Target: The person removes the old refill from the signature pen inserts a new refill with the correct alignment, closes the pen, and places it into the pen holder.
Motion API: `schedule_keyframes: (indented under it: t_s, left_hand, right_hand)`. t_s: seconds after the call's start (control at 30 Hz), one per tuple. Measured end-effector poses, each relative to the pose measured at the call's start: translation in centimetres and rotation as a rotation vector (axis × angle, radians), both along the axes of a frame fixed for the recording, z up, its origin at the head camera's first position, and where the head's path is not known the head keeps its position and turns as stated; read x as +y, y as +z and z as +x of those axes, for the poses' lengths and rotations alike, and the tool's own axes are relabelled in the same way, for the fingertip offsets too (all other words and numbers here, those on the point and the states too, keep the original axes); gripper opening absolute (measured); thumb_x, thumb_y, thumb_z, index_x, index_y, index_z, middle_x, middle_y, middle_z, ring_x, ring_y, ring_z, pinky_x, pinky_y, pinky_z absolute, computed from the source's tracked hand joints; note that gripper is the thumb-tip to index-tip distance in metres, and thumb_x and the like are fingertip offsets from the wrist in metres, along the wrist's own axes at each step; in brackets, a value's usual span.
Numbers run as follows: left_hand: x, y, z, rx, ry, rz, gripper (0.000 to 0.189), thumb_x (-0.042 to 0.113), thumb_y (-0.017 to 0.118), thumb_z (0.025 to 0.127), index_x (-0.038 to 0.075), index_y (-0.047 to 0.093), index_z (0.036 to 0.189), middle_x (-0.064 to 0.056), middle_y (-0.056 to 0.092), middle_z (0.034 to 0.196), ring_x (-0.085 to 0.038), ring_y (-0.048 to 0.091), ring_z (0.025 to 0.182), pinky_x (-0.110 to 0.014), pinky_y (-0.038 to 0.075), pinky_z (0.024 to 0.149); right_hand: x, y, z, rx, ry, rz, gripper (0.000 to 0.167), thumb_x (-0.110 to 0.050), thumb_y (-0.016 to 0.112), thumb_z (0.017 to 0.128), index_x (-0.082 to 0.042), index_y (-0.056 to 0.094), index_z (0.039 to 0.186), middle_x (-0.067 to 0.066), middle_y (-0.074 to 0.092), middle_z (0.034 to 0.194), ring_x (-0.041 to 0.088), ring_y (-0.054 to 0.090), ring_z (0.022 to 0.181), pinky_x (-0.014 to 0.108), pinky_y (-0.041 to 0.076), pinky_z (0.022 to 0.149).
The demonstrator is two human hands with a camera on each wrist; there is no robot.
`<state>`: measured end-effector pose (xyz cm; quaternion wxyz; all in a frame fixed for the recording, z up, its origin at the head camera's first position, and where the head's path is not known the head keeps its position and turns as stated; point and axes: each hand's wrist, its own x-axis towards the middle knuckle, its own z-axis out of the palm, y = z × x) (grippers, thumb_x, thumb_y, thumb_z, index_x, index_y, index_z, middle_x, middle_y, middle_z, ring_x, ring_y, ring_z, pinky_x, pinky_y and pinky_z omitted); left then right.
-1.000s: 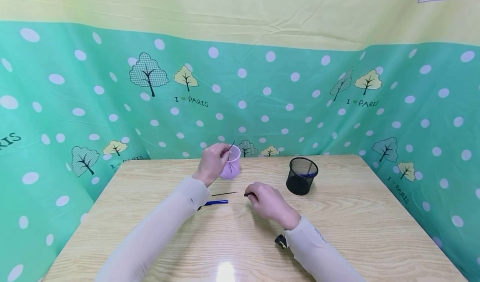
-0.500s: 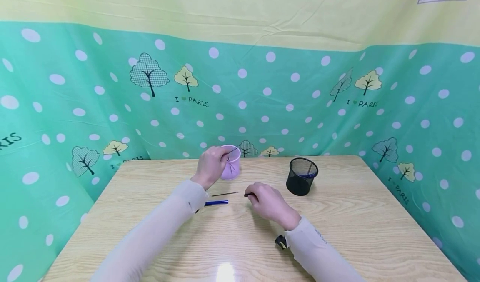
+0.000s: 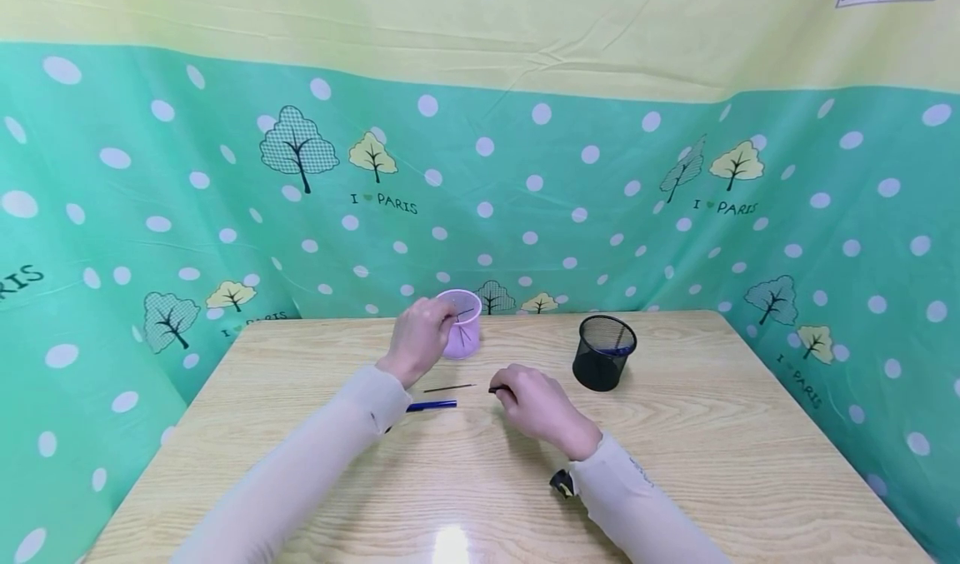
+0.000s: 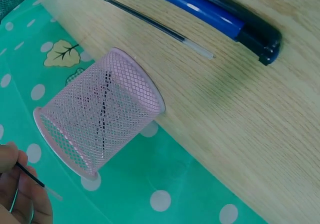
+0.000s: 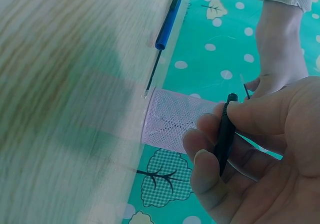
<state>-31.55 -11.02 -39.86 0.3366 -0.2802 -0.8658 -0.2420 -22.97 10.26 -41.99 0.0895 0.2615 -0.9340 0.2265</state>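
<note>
My left hand point(image 3: 420, 337) pinches a thin dark pen refill point(image 4: 33, 176) at the mouth of a lilac mesh pen holder point(image 4: 97, 109). Dark thin sticks show through the holder's mesh. In the right wrist view, the fingers and thumb of my right hand point(image 5: 260, 149) grip a short black pen part point(image 5: 227, 131). That hand is over the middle of the table in the head view point(image 3: 540, 406). Between the hands, another refill point(image 4: 150, 22) lies on the wood, with a blue pen point(image 4: 210, 9) with a black end beside it.
A black mesh pen holder point(image 3: 597, 370) with something blue inside stands to the right at the back of the table point(image 3: 675, 431). A small black object point(image 3: 561, 483) shows at the right cuff. A green dotted curtain point(image 3: 525, 181) hangs behind the table.
My left hand has come down slightly and shifted a little left, and its refill has tilted flatter and lower over the lilac holder's mouth. The right hand has stayed put.
</note>
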Motion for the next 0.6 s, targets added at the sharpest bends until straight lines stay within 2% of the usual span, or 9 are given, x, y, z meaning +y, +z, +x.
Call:
schedule_keyframes:
  t_s: [0.27,0.6]
  left_hand:
    - [-0.1,-0.1,0.5,-0.013,-0.002,-0.041,0.01,-0.002,0.07,0.081,0.006,0.07,0.088,-0.005,0.068,0.086,-0.02,0.059,0.076,-0.032,0.051,0.068]
    - [-0.7,-0.5,1.2,-0.065,0.013,-0.092,0.009,-0.003,0.067,0.082,0.003,0.07,0.088,-0.006,0.067,0.086,-0.021,0.059,0.075,-0.032,0.05,0.067]
  right_hand:
    - [0.1,0.0,-0.1,0.002,0.007,-0.002,0.015,-0.01,0.058,0.091,-0.018,0.07,0.097,-0.006,0.063,0.092,0.008,0.059,0.083,0.032,0.051,0.071]
    - [0.3,0.3,-0.3,-0.02,-0.008,-0.005,0.015,-0.011,0.058,0.093,-0.016,0.071,0.099,-0.005,0.064,0.095,0.01,0.06,0.086,0.033,0.052,0.073]
